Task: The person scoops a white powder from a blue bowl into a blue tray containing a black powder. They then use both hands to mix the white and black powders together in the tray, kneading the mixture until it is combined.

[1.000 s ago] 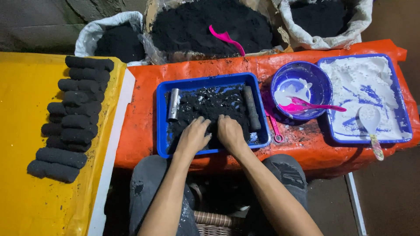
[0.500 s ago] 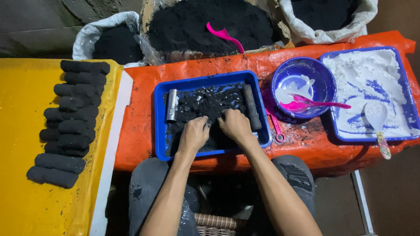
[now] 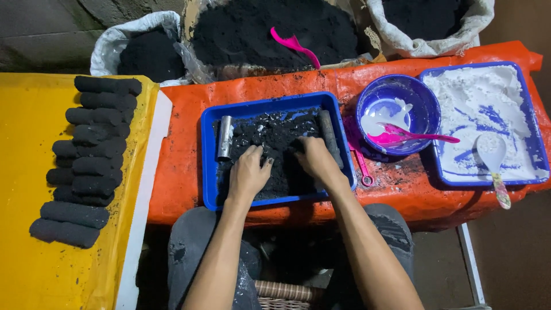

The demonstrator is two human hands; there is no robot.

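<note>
Black mixture is lying in the blue tray, which is sitting on the orange-covered bench directly ahead of the person. Both hands are working in it. Left hand is resting palm-down on the mixture, fingers loosely spread and pointing toward 12 o'clock; nothing is being pinched. Right hand is pressing into the mixture with fingers curled toward 11 o'clock; whether it is closing on a clump cannot be told, as the fingertips are buried.

Key relation: most of the loose mixture is lying at 12 o'clock from both hands, in the far half of the tray, and the two hands are about equally near to it. A metal tube is lying at 11 o'clock from the left hand, long axis running 12-to-6 along the tray's left wall; left hand is the nearer one. A dark rod is lying at 1 o'clock from the right hand, long axis likewise 12-to-6, just beside the right wall and close to the right fingers.

Surroundings: black pressed cylinders are lying stacked on the yellow sheet at 9 o'clock, long axes running 9-to-3. A purple bowl with a pink spoon is sitting at 2 o'clock; beyond it a second blue tray is holding white powder and a pale spoon. Sacks of black powder are standing at 12 o'clock, a pink scoop lying in the middle one.
</note>
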